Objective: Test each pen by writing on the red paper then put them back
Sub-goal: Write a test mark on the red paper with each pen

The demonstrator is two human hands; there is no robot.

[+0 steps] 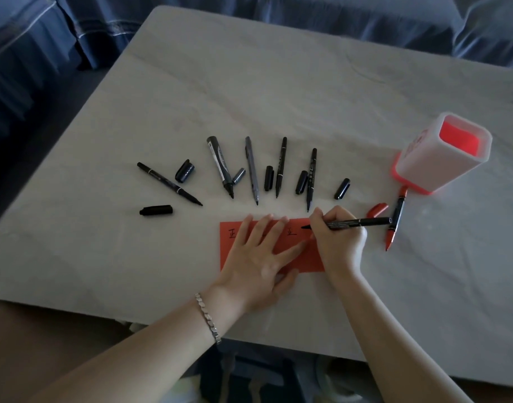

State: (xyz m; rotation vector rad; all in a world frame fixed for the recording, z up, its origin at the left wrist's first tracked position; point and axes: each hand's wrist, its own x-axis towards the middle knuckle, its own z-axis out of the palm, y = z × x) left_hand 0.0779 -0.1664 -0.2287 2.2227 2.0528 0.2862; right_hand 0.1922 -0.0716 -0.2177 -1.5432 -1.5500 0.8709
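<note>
The left hand (pixel 258 257) lies flat, fingers spread straight, pressing the red paper (pixel 228 253) to the table (pixel 278 97). Just right, the right hand (pixel 336 242) pinches a black marker (pixel 361 222) between thumb and fingers, its tip at the paper's upper right part.

Matt red paper (pixel 298 258) on a smooth, pale, marble-veined tabletop (pixel 278 91); black pens (pixel 220 165) show glossy plastic barrels, the pen holder (pixel 435 157) is smooth white plastic, and the bracelet (pixel 207 317) is shiny metal links.
</note>
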